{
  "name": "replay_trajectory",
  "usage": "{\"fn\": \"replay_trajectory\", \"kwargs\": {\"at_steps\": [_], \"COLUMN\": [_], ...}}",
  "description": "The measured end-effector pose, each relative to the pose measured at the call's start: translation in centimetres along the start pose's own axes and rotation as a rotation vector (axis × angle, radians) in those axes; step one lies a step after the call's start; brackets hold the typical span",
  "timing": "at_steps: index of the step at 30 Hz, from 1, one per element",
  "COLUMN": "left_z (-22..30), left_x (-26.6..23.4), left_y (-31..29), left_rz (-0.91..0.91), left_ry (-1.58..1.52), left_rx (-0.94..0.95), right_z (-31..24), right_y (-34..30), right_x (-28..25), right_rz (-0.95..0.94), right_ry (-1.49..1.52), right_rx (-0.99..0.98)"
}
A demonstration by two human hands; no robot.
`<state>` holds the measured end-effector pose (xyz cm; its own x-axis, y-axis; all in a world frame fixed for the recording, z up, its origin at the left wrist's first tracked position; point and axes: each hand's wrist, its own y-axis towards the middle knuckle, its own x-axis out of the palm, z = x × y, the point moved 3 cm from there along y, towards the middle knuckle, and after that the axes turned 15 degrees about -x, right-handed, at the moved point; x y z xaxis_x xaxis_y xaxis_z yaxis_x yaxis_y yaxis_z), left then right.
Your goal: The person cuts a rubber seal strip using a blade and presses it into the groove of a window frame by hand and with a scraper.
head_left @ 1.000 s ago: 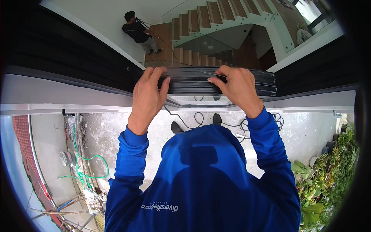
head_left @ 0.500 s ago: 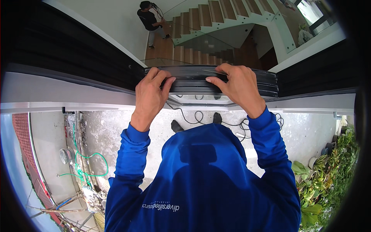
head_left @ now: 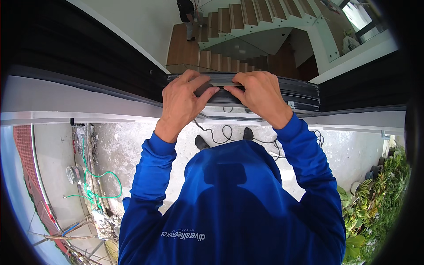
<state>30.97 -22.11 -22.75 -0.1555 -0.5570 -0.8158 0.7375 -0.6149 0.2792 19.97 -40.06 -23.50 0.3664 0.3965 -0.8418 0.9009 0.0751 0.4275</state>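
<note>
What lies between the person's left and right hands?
Between the left hand and right hand, the head view shows a short stretch of black grooved frame and part of a thin strip.

Top [head_left: 229,207] was blue with small white print [head_left: 183,236] left of centre, long sleeves [head_left: 152,176] were wrinkled above plain cuffs [head_left: 161,144], and footwear [head_left: 201,142] was dark.

Both hands [head_left: 180,100] [head_left: 259,93] sit close together at a thin strip [head_left: 226,85] along the black frame [head_left: 301,92].
</note>
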Motion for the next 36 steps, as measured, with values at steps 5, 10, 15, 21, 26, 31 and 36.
{"fn": "replay_trajectory", "kwargs": {"at_steps": [5,10,15,21,26,31,36], "left_z": [-0.4,-0.3,-0.7,-0.6,-2.1,-1.9,-2.1], "left_x": [0.5,1.0,1.0,0.6,-0.7,-0.8,-0.3], "left_y": [0.3,-0.2,-0.4,-0.2,0.4,0.2,-0.2], "left_rz": [-0.012,-0.003,0.019,-0.047,-0.116,-0.129,-0.049], "left_ry": [0.014,0.014,0.012,0.011,-0.111,-0.121,-0.084], "left_rx": [-0.030,-0.101,-0.056,-0.089,-0.094,-0.128,-0.115], "right_z": [-0.1,-0.3,-0.7,-0.6,-0.1,-0.1,-0.5], "right_y": [0.3,0.3,0.8,0.7,0.9,1.3,1.5], "right_x": [0.1,-0.1,0.3,0.6,0.5,0.4,0.4], "right_rz": [-0.011,-0.024,0.001,0.004,-0.053,-0.043,0.018], "right_ry": [0.007,0.008,-0.025,-0.027,0.052,0.112,0.138], "right_rx": [0.016,0.032,-0.045,-0.061,0.022,0.075,0.098]}}
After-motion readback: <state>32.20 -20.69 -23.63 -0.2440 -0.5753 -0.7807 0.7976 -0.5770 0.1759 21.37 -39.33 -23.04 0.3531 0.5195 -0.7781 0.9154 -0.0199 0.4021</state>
